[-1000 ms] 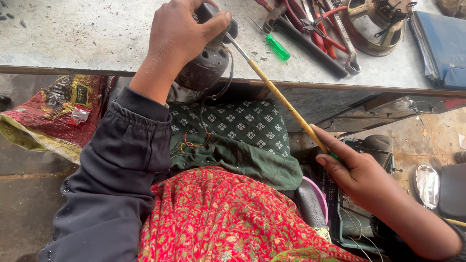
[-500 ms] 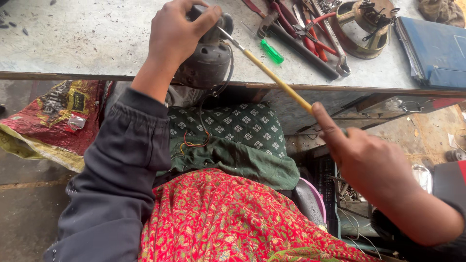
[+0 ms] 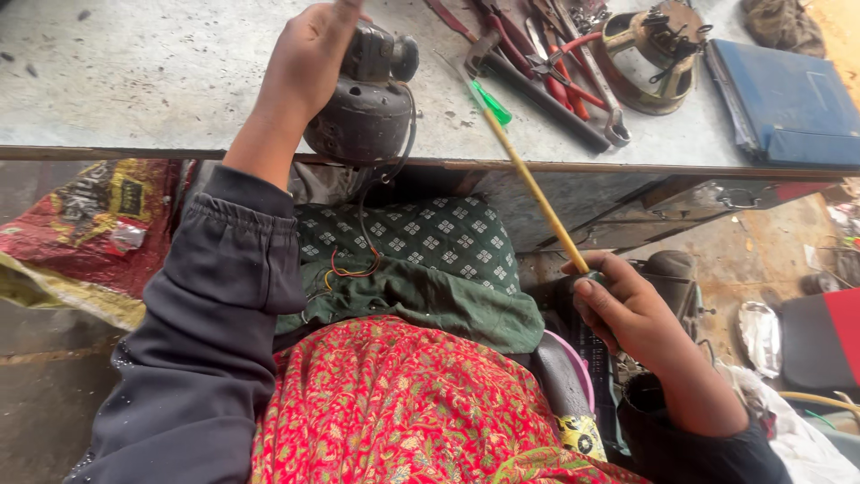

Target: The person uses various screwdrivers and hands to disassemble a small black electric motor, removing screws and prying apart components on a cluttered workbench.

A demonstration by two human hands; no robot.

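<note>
- On the far left, a crumpled red and yellow printed sack lies on the floor below the edge of the grey, scuffed metal workbench.
- The person's left hand, in a dark grey sleeve, rests on top of a dark, rounded, grimy electric motor housing at the bench's front edge; the fingers curl over it, pressed together, their tips hidden.
- Thin red, orange and black wires hang from the motor onto a green patterned cloth on the lap, above red floral fabric.
- A long screwdriver with a yellow shaft slants from the bench down to the right hand, whose fingers close round its lower end. Its tip lies on the bench, just right of the motor and not touching it.
- The motor housing looks closed; no loosened part shows.
- Farther right lie red-handled pliers, a round rusty metal motor part and a flat blue case.
</note>
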